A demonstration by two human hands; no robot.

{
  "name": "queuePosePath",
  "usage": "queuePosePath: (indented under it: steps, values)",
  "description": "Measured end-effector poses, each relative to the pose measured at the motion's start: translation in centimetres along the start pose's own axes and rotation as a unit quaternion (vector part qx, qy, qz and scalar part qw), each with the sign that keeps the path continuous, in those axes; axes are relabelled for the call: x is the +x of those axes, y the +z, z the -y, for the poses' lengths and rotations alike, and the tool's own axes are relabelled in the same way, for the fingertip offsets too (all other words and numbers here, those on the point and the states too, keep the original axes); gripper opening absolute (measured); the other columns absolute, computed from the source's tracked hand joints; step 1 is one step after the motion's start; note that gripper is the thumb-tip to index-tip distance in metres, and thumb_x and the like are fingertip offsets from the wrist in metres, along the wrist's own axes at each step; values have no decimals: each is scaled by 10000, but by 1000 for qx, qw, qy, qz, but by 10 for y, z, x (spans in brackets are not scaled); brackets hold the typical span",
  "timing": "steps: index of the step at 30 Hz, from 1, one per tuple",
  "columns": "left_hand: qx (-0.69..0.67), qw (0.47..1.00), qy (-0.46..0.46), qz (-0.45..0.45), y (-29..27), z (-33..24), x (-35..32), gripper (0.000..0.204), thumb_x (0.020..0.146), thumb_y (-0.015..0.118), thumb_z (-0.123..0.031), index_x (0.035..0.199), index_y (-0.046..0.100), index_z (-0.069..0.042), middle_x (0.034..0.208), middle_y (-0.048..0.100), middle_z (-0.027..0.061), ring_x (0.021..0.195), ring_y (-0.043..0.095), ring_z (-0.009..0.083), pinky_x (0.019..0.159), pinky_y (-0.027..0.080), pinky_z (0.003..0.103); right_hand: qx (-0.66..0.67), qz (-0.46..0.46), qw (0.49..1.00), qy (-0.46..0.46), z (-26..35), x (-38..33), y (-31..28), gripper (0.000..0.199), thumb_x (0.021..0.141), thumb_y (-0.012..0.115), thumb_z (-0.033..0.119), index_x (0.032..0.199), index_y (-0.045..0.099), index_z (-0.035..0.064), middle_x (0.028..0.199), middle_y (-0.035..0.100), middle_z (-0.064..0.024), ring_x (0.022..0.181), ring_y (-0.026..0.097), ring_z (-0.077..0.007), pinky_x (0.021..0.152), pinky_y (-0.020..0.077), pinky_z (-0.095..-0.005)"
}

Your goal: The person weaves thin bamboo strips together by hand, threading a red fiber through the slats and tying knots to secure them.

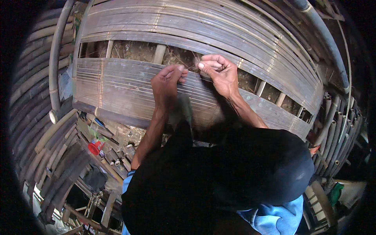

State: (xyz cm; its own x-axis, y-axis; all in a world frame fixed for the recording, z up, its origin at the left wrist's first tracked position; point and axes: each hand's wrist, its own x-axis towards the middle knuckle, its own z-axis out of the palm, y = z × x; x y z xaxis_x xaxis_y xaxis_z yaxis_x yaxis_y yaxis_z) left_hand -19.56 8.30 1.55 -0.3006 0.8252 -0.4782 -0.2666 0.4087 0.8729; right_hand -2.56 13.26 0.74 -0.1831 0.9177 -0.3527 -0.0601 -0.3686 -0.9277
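Observation:
My left hand (168,83) is closed in a pinch over the near section of a slatted bamboo bench (129,80). Whatever lies between its fingertips is too fine to make out. To its right, my right hand (223,76) pinches thumb against forefinger above the gap between the bench's two slatted sections. A few thin strands (195,58) show at the right fingertips and trail toward the left hand. The fingertips of both hands are a short way apart.
Beyond the gap, with its cross supports (159,54), lies the far slatted section (180,23). Bamboo poles (58,58) form a wall at left. A red round object (94,148) and cut bamboo pieces (117,156) lie at lower left. More poles (338,137) stand at right.

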Motion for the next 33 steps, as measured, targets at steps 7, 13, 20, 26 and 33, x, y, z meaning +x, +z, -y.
queuePosePath:
  steps: [7,13,20,26,33]
  values:
    - [-20,999,8,46,28,-10,0,200,943,658,-101,1051,696,62,942,728,121,845,685,147,721,555,265,-6,20,1000,4,23,-6,-14,268,856,769,29,1083,638,-25,925,752,-117,854,695,-116,769,548,-236]
    - [-41,997,-18,63,39,-15,2,219,944,668,-122,1059,705,61,948,724,104,854,672,136,712,558,271,-43,32,999,8,33,-11,-19,246,861,761,22,1071,645,-29,902,749,-106,858,694,-108,758,545,-228]
    - [-47,995,-27,80,50,-31,3,227,938,674,-133,1066,711,52,962,726,102,844,665,129,725,548,264,2,41,999,-22,51,-8,-30,224,855,761,1,1001,592,-3,860,734,-92,860,695,-112,768,547,-226]
    - [-61,993,-17,101,52,-34,3,231,942,670,-145,1057,714,50,967,725,99,835,663,127,724,526,248,17,63,997,-44,48,-9,-33,256,852,772,23,974,547,15,858,730,-124,821,701,-140,737,562,-269]
    - [-99,986,-33,126,54,-36,0,229,944,671,-151,1052,705,48,922,718,83,793,648,118,712,499,240,12,62,997,-35,56,-12,-34,246,864,752,8,970,530,18,866,730,-138,834,711,-158,753,570,-283]
